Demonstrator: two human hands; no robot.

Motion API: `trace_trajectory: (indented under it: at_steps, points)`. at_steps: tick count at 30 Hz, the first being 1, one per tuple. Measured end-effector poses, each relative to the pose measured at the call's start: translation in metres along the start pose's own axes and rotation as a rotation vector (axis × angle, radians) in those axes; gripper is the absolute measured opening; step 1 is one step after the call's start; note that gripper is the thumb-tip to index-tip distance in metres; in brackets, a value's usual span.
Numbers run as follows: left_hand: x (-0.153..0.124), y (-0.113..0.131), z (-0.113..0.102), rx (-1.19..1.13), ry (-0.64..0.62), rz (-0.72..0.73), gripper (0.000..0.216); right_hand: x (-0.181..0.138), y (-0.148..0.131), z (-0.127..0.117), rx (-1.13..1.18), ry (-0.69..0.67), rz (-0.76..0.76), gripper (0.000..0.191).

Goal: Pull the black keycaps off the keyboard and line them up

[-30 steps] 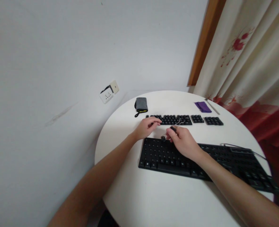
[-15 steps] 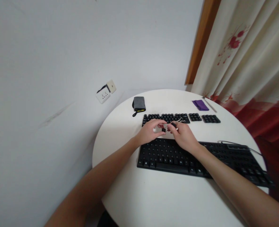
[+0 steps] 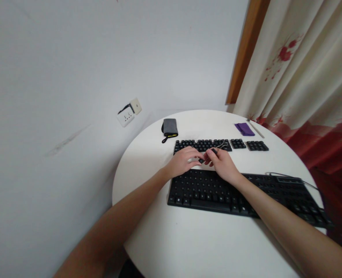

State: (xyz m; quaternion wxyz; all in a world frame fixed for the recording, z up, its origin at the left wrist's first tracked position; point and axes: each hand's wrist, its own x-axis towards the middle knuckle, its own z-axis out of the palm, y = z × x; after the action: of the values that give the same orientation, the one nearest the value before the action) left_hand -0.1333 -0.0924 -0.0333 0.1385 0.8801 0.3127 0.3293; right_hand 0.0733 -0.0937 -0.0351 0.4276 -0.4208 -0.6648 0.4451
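My left hand (image 3: 184,161) pinches a small black keycap (image 3: 201,160) between thumb and fingers, just above the keyboard's back edge. Close beside it, my right hand (image 3: 223,164) is closed round a keycap puller (image 3: 224,144); the wire ends point away to the upper right and its dark handle is mostly covered by the fingers. Both hands' fingertips nearly meet. Below them lies a black keyboard (image 3: 214,204), with many bare key posts in its left part and keycaps along its front row. Behind the hands, loose keycaps (image 3: 200,144) are laid out in rows.
Two smaller keycap groups, one (image 3: 238,143) beside the other (image 3: 257,146), lie to the right. Farther back are a folded grey cloth (image 3: 170,127), a purple cloth (image 3: 245,129) and a thin brush-like stick (image 3: 256,129). The keyboard's cable (image 3: 310,184) runs off the round white table (image 3: 171,239).
The keycap in my left fingers has tilted and come closer to my right fingertips. The puller has turned slightly in my right hand. Everything on the table stays in place.
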Motion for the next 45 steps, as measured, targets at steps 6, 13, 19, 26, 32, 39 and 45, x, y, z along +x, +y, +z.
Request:
trace_trajectory:
  at_steps: [6,13,19,26,32,39,45]
  points:
    - [0.001,0.005,-0.004,0.047,-0.059,0.051,0.019,-0.001,-0.001,0.001,-0.058,-0.003,-0.001,0.036]
    - [-0.001,0.008,-0.003,0.052,-0.073,0.043,0.017,-0.002,-0.001,0.0,-0.198,-0.023,-0.027,0.04]
    - [0.0,0.009,-0.002,0.05,-0.049,0.063,0.016,0.0,0.003,0.0,-0.188,-0.015,-0.03,0.044]
    - [0.001,0.002,-0.005,0.115,0.108,-0.05,0.014,0.0,0.008,0.005,-0.038,0.019,0.04,0.041]
    - [-0.004,-0.019,-0.008,0.302,0.168,-0.243,0.015,0.0,0.009,0.006,-0.025,0.058,0.069,0.039]
    - [-0.008,-0.028,-0.006,0.376,0.013,-0.402,0.015,-0.002,0.006,0.005,-0.028,0.049,0.068,0.04]
    - [-0.009,-0.026,-0.008,0.392,0.031,-0.44,0.023,-0.002,0.004,0.005,-0.02,0.033,0.063,0.041]
